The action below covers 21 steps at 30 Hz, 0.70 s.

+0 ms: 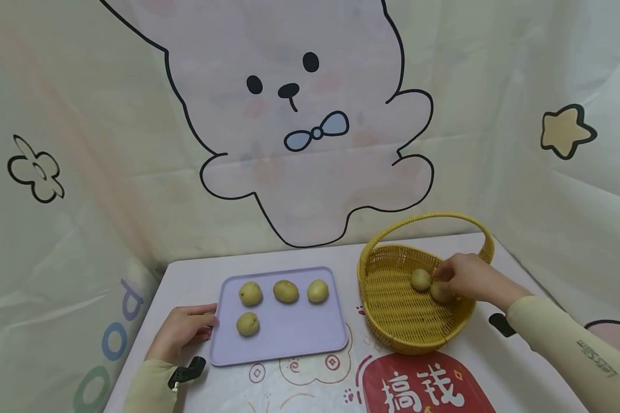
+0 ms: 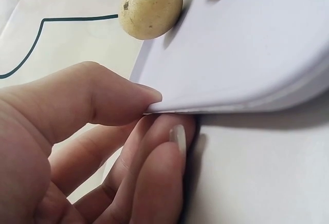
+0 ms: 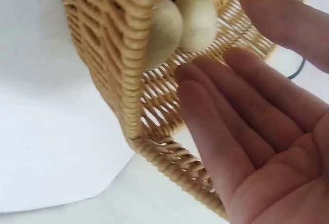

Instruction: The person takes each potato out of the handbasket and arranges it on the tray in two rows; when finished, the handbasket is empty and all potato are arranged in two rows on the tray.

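Observation:
My left hand (image 1: 182,331) pinches the left edge of a lilac tray (image 1: 299,332). In the left wrist view, the thumb (image 2: 126,96) lies over the rim and fingers are underneath. On the tray sit several potatoes, three in a back row and one potato (image 1: 248,324) in front at the left. My right hand (image 1: 467,278) reaches into a yellow wicker basket (image 1: 373,321) from the right. Inside it are two potatoes, a left one (image 1: 421,279) and one (image 1: 441,292) partly under the fingers. In the right wrist view, the fingers (image 3: 257,106) are extended, with nothing gripped between them and the thumb.
The basket's tall handle (image 1: 429,217) arches over its back side. A white table (image 1: 196,272) with printed drawings and a red patch (image 1: 423,384) carries everything. A patterned cloth (image 1: 310,183) hangs behind, and more cloth lines both sides.

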Motion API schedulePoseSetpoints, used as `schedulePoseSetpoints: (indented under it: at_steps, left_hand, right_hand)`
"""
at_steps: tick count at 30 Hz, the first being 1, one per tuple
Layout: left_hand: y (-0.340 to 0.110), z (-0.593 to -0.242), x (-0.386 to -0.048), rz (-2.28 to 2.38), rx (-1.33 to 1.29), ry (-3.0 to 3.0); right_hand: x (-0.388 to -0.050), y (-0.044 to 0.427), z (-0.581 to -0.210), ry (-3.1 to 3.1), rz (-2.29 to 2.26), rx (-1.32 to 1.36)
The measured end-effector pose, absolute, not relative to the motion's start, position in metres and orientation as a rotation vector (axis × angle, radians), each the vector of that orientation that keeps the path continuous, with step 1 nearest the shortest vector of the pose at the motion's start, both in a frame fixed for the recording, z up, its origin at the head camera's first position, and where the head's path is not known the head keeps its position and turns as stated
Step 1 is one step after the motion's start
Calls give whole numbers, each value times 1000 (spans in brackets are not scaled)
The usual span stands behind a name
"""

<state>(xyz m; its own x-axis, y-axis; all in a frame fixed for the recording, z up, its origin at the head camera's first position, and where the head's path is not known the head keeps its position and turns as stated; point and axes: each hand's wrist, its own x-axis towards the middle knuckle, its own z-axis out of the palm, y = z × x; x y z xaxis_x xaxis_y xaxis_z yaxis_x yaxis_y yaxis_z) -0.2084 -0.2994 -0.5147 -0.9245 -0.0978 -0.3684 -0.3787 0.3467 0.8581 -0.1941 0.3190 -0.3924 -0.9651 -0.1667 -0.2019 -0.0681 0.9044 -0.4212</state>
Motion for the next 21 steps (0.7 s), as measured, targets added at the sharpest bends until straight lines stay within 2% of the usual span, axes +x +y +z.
schedulePoseSetpoints:
  at_steps: [21]
  left_hand:
    - [-298,-515,-208,1596,-416,2407]
  right_hand:
    - [-206,316,-411,2805,-588,-91]
